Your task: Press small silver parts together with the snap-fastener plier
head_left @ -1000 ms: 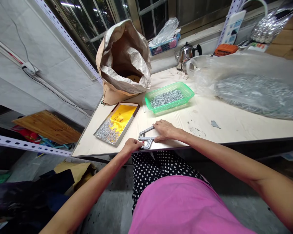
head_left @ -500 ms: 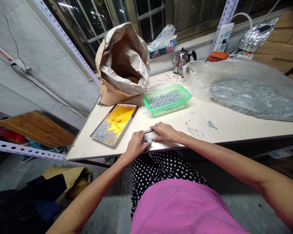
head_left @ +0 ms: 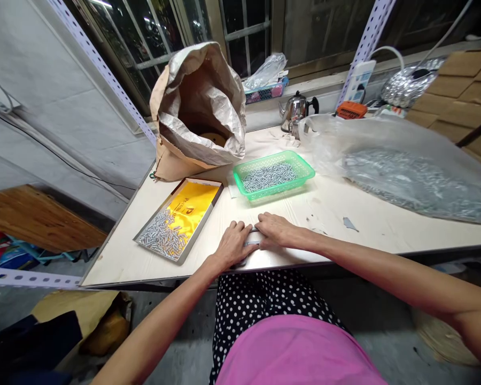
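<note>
At the table's front edge, a small flat silver-grey piece [head_left: 254, 238], metal-looking, lies between my two hands. Its kind cannot be made out, as fingers cover both ends. My left hand [head_left: 232, 245] is closed on its left end, thumb toward the table edge. On the other end, my right hand [head_left: 278, 231] grips with bent fingers. Beyond them stands a green plastic basket [head_left: 282, 193] of small metal pins or screws [head_left: 269, 176]. To the left lies a shallow tray [head_left: 200, 226] with a yellow lining and more of these small parts [head_left: 163, 238].
A large open paper sack [head_left: 166, 155] stands at the back left. A clear plastic bag [head_left: 409, 176] full of small metal parts covers the right side. Behind are a steel kettle [head_left: 294, 111] and an orange box [head_left: 351, 110]. A grey scrap [head_left: 349, 224] lies right of my hands.
The camera view has shifted, so the table appears lower. Both hands remain on the silver-grey piece; their fingers have shifted and now cover more of it.
</note>
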Demonstrator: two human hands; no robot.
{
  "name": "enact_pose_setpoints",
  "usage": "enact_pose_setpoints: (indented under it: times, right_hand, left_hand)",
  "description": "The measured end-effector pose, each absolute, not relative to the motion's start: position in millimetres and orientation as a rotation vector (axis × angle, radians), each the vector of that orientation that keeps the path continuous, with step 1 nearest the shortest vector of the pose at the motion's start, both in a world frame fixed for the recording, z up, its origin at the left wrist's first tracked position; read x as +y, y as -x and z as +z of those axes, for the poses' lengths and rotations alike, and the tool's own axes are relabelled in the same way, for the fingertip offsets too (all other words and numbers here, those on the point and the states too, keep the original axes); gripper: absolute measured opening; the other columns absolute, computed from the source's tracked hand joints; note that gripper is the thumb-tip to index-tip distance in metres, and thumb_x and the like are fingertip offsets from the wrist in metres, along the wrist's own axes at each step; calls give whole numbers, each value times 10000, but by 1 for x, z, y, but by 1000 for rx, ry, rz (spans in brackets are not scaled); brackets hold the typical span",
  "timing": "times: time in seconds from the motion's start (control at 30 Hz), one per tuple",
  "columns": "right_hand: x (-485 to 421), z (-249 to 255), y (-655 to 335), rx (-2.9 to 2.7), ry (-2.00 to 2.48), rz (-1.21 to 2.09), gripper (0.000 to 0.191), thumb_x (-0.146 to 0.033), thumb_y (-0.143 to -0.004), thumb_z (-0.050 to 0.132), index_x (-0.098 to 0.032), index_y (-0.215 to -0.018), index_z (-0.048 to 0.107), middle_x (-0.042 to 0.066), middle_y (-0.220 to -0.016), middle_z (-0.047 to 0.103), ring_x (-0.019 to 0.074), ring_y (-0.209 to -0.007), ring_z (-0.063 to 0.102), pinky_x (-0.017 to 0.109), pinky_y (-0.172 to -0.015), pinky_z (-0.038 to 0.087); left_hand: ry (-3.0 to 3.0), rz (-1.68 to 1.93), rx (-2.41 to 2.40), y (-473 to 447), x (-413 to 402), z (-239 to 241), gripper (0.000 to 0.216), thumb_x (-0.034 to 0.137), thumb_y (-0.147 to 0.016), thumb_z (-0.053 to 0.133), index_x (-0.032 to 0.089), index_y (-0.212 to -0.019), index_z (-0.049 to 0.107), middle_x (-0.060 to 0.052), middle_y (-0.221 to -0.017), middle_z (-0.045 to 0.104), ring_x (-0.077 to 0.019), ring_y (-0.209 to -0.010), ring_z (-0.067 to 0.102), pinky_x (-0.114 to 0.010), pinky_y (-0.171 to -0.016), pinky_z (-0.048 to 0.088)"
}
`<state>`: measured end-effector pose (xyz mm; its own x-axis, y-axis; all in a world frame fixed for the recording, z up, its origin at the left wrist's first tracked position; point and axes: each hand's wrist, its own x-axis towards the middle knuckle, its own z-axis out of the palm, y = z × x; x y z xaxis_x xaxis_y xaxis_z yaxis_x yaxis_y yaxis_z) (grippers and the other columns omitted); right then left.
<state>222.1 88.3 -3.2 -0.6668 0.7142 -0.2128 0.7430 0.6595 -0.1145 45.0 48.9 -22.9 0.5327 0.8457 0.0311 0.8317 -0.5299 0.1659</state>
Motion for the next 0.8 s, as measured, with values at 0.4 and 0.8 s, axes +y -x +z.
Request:
enact_pose_setpoints:
  times: [0.4, 0.8]
  right_hand:
    - [95, -24, -230, 2859, -1066, -358, 191, -283, -938, 550, -130, -936, 665, 95, -905, 648, 209, -849, 612, 282, -722, 405]
    - [125, -10, -243, 2911, -1009, -498, 281, -304, -952, 488, -139, -1117, 645, 97, -955, 632, 205, -859, 582, 285, -751, 408]
  left_hand:
    - [-2518, 224, 1558, -48, 52, -32, 311, 454, -927, 520, 185, -971, 670, -67, -915, 603, -236, -924, 505, -358, -791, 436]
    - [-2499, 583, 1569, -80, -17, -54, 443, 360, -939, 523, 181, -1340, 467, -148, -1439, 477, -305, -1409, 333, -514, -1113, 347]
